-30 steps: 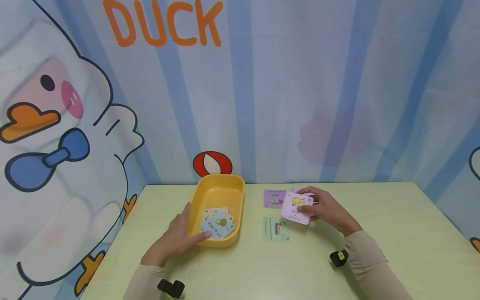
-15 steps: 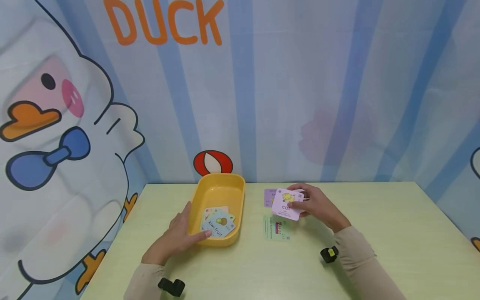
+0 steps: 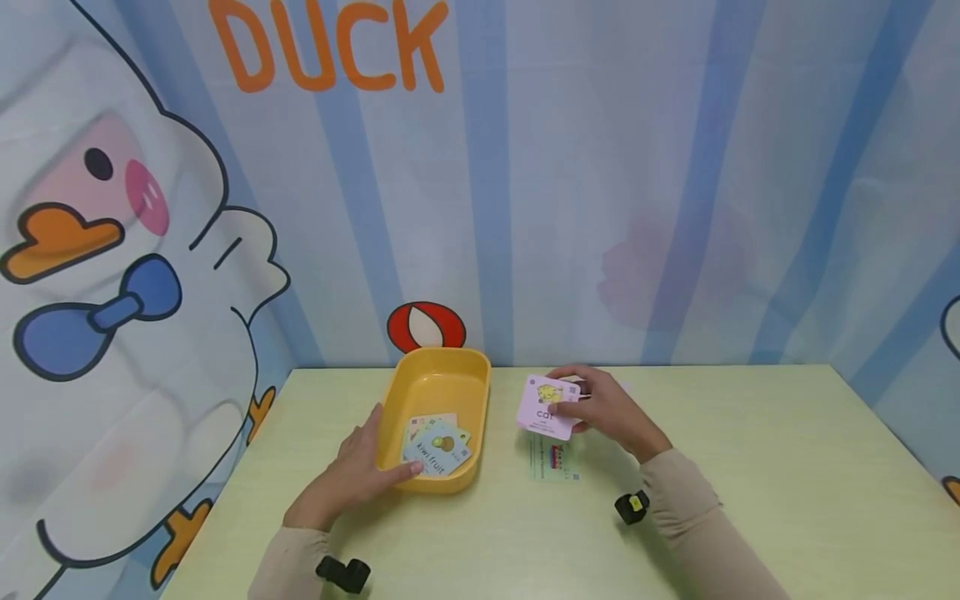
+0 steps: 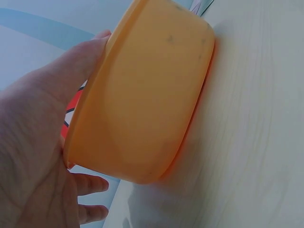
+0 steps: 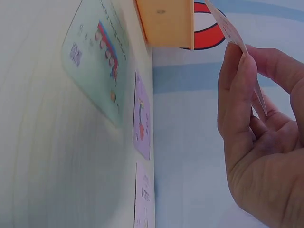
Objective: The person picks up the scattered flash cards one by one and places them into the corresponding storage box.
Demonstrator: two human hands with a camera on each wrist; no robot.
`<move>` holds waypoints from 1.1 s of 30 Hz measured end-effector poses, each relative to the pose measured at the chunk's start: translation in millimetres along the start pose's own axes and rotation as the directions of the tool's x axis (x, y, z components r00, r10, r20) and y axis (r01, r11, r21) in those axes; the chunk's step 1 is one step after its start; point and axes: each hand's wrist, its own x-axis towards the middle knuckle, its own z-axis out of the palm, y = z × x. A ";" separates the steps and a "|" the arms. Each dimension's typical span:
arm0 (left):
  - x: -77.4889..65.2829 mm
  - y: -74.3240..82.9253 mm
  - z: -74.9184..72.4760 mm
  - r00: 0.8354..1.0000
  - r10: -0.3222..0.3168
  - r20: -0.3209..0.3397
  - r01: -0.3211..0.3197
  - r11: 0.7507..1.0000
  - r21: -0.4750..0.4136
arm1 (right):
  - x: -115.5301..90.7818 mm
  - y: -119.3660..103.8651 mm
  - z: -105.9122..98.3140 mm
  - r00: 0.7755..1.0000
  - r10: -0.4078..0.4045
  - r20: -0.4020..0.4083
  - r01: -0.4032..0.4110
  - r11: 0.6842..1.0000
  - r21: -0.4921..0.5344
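Observation:
A pink-lilac "cat" flashcard (image 3: 547, 408) is pinched between the thumb and fingers of my right hand (image 3: 603, 408), raised over the table. Edge-on, that same card shows in the right wrist view. Beneath it lies a green flashcard (image 3: 555, 462) with a boat-like picture, its top partly covered. A purple card (image 5: 141, 116) and a paler lilac card (image 5: 144, 194) lie flat behind it. My left hand (image 3: 352, 475) holds the yellow tray (image 3: 480, 408) at its near left corner, thumb over the rim. A pale blue "kiwi fruit" card (image 3: 438, 450) tops several cards inside the tray.
The pale wooden table (image 3: 750, 483) ends at a fabric backdrop (image 3: 555, 183) with blue stripes and a duck print. Black wrist cameras (image 3: 632, 506) sit at both sleeves, close above the tabletop.
My right hand has carried the cat card leftward toward the tray, now covering the purple card from the head view. The left hand and tray stay in place.

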 end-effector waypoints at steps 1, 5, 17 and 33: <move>-0.2 -0.1 -0.1 1.000 0.001 0.000 -0.001 1.000 0.000 | 1.1 -1.1 1.9 1.000 -0.001 0.001 0.001 1.000 -0.001; -0.8 -0.6 0.0 1.000 0.006 0.003 -0.006 1.000 0.000 | 5.3 -5.1 9.2 1.000 0.004 0.010 -0.004 1.000 -0.001; -3.0 1.9 -1.3 1.000 0.005 0.006 -0.005 1.000 0.011 | 14.5 -15.3 26.0 0.999 0.033 0.037 -0.033 0.999 0.003; -2.7 1.5 -2.4 1.000 0.009 0.012 -0.009 1.000 0.011 | 23.6 -24.8 47.0 0.999 0.043 0.031 -0.043 0.999 0.004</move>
